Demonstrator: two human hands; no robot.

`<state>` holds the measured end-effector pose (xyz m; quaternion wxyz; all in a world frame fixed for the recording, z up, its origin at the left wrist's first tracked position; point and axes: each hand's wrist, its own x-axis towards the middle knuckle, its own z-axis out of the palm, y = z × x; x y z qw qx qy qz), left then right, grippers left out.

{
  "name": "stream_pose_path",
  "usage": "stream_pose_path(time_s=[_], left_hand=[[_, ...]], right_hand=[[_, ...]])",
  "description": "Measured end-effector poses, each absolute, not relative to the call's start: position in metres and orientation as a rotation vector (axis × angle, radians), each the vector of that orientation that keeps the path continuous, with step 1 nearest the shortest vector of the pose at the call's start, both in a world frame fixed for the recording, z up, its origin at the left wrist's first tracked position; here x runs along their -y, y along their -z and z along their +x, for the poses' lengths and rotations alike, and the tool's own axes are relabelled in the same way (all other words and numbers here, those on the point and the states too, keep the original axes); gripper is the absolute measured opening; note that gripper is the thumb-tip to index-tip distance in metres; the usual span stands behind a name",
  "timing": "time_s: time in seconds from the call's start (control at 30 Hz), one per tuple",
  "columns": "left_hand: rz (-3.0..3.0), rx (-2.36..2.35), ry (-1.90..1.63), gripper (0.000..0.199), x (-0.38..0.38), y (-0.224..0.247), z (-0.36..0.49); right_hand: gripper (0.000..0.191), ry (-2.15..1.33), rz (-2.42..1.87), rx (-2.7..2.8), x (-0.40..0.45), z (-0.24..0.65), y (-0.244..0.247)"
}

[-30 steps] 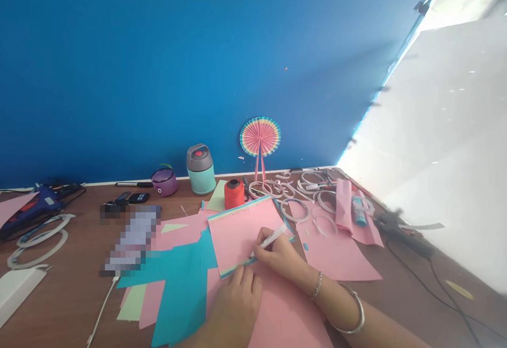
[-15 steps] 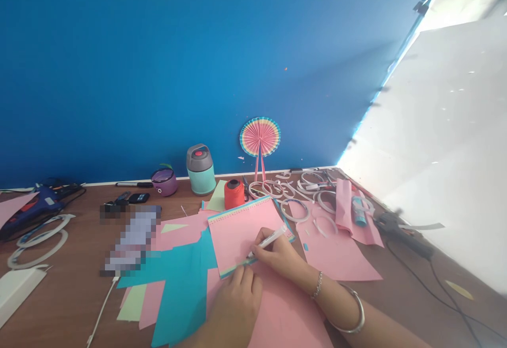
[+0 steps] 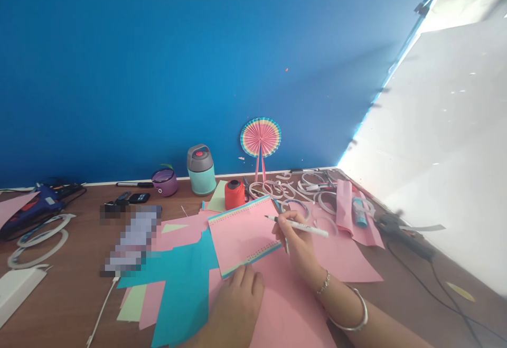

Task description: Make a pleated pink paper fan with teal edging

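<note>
My right hand (image 3: 297, 242) grips a white marker (image 3: 311, 229) with a dark tip, raised over the right part of a pink paper sheet (image 3: 245, 232). Blue and cream strips with rows of small dark marks run along the sheet's top and bottom edges. Its tip points left and looks clear of the paper. My left hand (image 3: 241, 300) lies with fingers flat at the sheet's lower edge, holding nothing. Beneath both hands is a larger pink sheet (image 3: 289, 306); blue paper (image 3: 186, 290) lies to the left.
A round pleated paper fan (image 3: 260, 138) leans on the blue wall behind. Before it stand a red thread spool (image 3: 235, 195), a teal flask (image 3: 201, 171) and a purple cup (image 3: 165, 181). White rings and tape lie at back right. A blurred phone (image 3: 132, 240) is left.
My right hand has lifted the marker from the sheet's lower strip and moved up and right, turning its tip leftward. The lower strip's marks now show. My left hand stays in place.
</note>
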<state>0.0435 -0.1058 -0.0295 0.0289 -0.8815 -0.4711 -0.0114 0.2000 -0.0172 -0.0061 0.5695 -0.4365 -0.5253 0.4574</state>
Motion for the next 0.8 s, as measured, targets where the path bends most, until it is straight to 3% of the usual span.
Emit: stream_pose_path(time_s=[0.23, 0.8], left_hand=[[-2.807, 1.513, 0.015, 0.033, 0.104, 0.028, 0.043], [-2.656, 1.229, -0.037, 0.023, 0.103, 0.024, 0.044]], right_hand=[[0.008, -1.342, -1.039, 1.667, 0.028, 0.185, 0.005], [0.008, -1.23, -1.21, 1.804, 0.022, 0.187, 0.019]])
